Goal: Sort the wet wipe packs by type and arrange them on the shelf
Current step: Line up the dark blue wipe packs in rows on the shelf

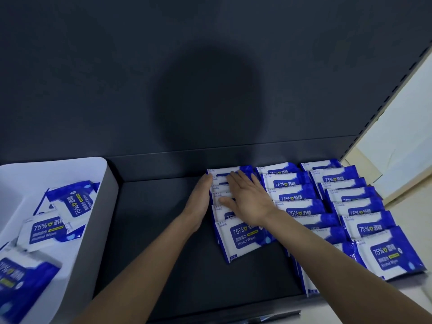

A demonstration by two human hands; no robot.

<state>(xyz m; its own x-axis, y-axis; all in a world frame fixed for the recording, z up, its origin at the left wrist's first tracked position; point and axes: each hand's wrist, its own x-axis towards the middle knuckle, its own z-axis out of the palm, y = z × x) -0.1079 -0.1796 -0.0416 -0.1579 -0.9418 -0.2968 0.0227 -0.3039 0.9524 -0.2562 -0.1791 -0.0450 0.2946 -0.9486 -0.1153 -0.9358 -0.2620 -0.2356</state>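
Blue and white alcohol wipe packs lie in three overlapping rows on the dark shelf (pixel 163 230). The left row of packs (pixel 240 237) runs from the back wall toward the front. My left hand (pixel 201 195) presses flat, fingers straight, against that row's left edge. On top of the row's rear packs rests my right hand (pixel 247 197), palm down, fingers spread. The middle row (pixel 294 197) and the right row (pixel 364 211) lie further to the right. A white bin (pixel 109 188) at the left holds several more of the same packs (pixel 46 230).
The shelf's dark back panel (pixel 210 78) rises straight behind the rows. A slotted upright (pixel 383 104) bounds the shelf at the right, with pale floor and wall beyond it. Bare shelf surface lies between the bin and the left row.
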